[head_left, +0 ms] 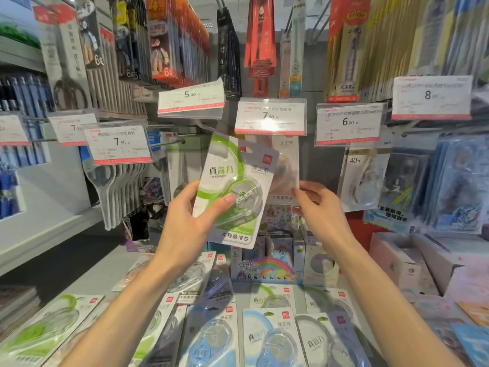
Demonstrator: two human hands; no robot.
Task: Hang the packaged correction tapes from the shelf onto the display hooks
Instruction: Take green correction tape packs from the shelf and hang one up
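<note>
My left hand (197,207) grips the green correction tape pack (232,192), tilted toward one o'clock; my right hand (316,205) pinches the hanging pack (287,170). I judge the hole could miss the hook, hidden behind the price tag (270,116).

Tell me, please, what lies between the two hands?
Head view: the green correction tape package, gripped by the left hand, lies between it and the right hand.

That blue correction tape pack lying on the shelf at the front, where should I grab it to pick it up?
Probably by its long side edges. The blue correction tape pack lies flat, face up, with a clear bulging bubble in the middle, so come from above and pinch the flat card edges, as the left hand holds the green pack. Keep the top hole free for the hook.
</note>
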